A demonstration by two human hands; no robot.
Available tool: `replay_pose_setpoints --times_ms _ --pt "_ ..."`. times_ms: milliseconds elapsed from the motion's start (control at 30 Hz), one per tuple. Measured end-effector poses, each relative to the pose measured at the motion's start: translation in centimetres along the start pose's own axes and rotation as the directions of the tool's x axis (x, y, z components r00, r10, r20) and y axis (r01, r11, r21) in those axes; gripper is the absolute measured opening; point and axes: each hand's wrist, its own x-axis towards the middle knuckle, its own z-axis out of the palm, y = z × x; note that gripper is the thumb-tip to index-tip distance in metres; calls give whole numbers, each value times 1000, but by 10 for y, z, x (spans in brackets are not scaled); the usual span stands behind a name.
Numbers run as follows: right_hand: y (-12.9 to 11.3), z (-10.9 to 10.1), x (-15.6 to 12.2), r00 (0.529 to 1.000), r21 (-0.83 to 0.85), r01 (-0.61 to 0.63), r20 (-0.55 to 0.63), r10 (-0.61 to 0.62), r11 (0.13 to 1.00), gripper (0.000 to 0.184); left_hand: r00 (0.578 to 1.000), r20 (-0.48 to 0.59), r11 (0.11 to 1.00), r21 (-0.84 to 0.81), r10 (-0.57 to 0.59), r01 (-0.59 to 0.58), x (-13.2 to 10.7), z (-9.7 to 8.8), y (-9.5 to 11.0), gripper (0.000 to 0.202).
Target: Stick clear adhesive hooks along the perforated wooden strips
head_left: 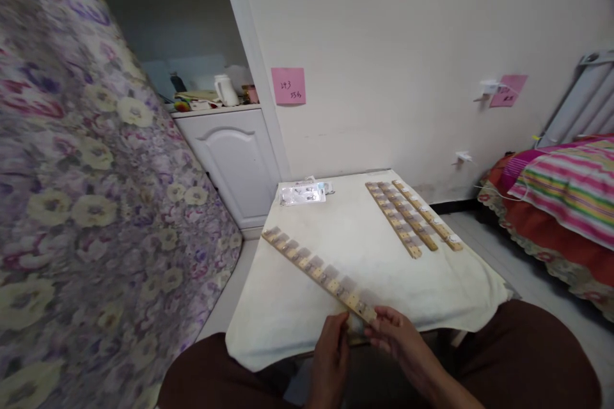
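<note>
A long light-wood strip (319,275) slants across the near left of the table, bearing a row of small clear pieces with little metal bits. Its near end lies between the thumb and fingers of my right hand (400,340). Just left of that, my left hand (330,348) is closed, with its fingertips at the strip's lower edge; what lies behind the fingers is hidden. Farther off on the right, three similar wooden strips lie side by side: a left one (393,222), a middle one (407,214) and a right one with white round pieces (426,214).
A clear plastic package (302,193) lies at the back left of the cloth-covered table (336,230). Behind it are a wall and a white cabinet (230,153). A floral curtain (96,204) hangs at left; a bed (566,198) stands at right.
</note>
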Motion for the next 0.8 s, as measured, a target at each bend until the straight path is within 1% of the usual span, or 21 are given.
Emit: replay_pose_setpoints --times_ms 133,267,367,467,533,633,700,800 --pt "-9 4 -6 997 34 -68 23 67 997 42 1000 13 1000 2 -17 17 -4 -1 -2 27" --pt "-10 7 -5 992 37 -120 51 118 992 38 999 19 999 -14 -38 38 -9 -4 -5 27" --pt "-9 9 -4 988 40 -140 75 137 989 33 998 21 998 -29 -55 55 -16 -5 -12 27" --pt "-7 10 -3 988 37 -137 84 133 990 32 999 16 999 -35 -30 30 -25 -3 -23 27" --pt "-5 9 -2 986 25 -142 89 140 989 33 999 46 999 -34 0 2 -30 -1 -32 27" --pt "-1 7 1 985 -13 -156 78 157 988 34 990 137 1000 -20 25 -23 -35 1 -44 26" --pt "4 6 3 982 -36 -168 78 171 985 36 983 182 1000 9 12 -14 -37 1 -50 25" --pt "13 3 6 984 -27 -159 79 161 987 39 975 217 997 67 -39 25 -40 0 -57 24"
